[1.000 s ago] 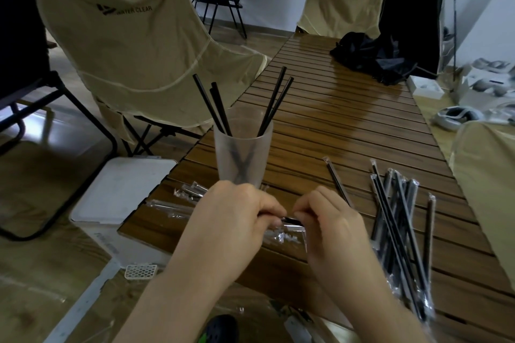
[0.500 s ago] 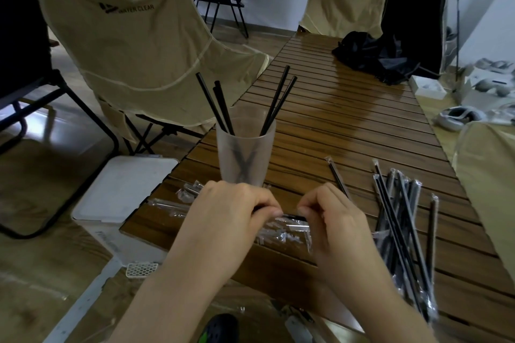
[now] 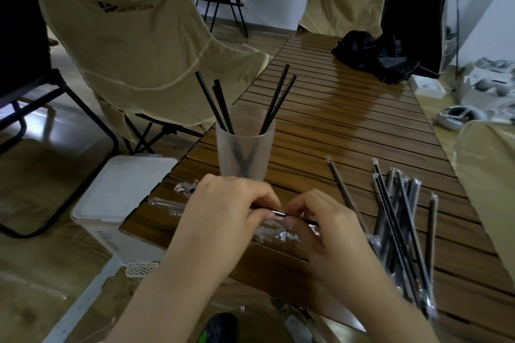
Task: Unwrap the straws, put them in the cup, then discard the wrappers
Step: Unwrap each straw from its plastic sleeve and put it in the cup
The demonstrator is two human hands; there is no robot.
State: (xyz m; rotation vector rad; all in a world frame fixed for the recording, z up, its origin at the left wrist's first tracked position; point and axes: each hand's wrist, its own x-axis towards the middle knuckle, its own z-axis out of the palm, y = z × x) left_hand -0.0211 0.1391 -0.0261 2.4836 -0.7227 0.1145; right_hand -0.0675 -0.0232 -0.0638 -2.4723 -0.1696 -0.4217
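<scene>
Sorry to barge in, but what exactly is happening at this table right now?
A person is unwrapping straws. The left hand and right hand both pinch one black straw above crumpled clear wrappers at the table edge. Five bare straws already stand in the frosted cup. A pile of wrapped straws waits on the right, and a white bin sits on the floor at the left.

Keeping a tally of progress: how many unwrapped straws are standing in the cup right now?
4. Two lean left in the frosted cup, tips at and; two lean right, tips at and. A second tip behind the left pair may mean a fifth.
</scene>
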